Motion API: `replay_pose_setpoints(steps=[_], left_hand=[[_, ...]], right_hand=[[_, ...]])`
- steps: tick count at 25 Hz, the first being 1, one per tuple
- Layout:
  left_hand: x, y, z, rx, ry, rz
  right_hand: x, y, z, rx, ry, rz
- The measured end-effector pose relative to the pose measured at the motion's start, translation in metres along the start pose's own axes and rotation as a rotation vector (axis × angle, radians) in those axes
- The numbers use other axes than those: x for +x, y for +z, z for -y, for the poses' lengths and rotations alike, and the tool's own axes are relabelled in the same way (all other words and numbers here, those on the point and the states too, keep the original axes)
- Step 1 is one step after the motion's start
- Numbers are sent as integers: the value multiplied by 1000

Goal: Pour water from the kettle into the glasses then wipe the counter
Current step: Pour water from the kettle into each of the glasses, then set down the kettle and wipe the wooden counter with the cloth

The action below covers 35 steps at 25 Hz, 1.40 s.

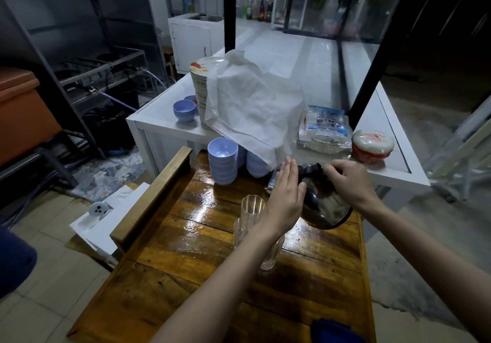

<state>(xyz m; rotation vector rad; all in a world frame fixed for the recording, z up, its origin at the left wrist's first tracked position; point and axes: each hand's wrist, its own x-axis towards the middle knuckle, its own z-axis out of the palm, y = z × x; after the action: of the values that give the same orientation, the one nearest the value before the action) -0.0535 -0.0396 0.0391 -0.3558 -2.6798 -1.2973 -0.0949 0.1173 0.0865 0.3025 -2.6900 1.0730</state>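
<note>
Kettle (325,207) beside glasses (252,205); right hand (348,179) grips handle (312,168); left hand (287,196) flat, fingers straight, against side.

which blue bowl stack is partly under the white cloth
The right-hand stack on the wooden table; the cloth's corner hangs over it, while the taller stack beside it is uncovered.

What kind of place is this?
Probably the serving area of a small eatery: there is a tall stack of plates, stacks of blue bowls, and a glass display cabinet.
</note>
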Motion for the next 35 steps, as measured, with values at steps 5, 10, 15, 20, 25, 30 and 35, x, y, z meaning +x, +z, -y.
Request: replay_pose_setpoints(steps=[5,10,15,20,25,30,35], left_hand=[[15,21,-13,125,97,190],[13,59,-8,320,172,387],[4,86,5,445,226,517],[-3,103,17,536,282,604],[-12,121,24,566,326,623],[-19,133,20,564,279,617],[-29,137,15,592,323,625]], right_hand=[[-30,-3,-49,320,313,-103],[-74,23,-102,543,591,-191],[-106,54,-135,662,741,-287],[-128,73,-153,710,765,-376],[-138,77,-170,702,797,-433],[-147,74,-176,553,713,-381],[-172,66,-189,354,649,-229]])
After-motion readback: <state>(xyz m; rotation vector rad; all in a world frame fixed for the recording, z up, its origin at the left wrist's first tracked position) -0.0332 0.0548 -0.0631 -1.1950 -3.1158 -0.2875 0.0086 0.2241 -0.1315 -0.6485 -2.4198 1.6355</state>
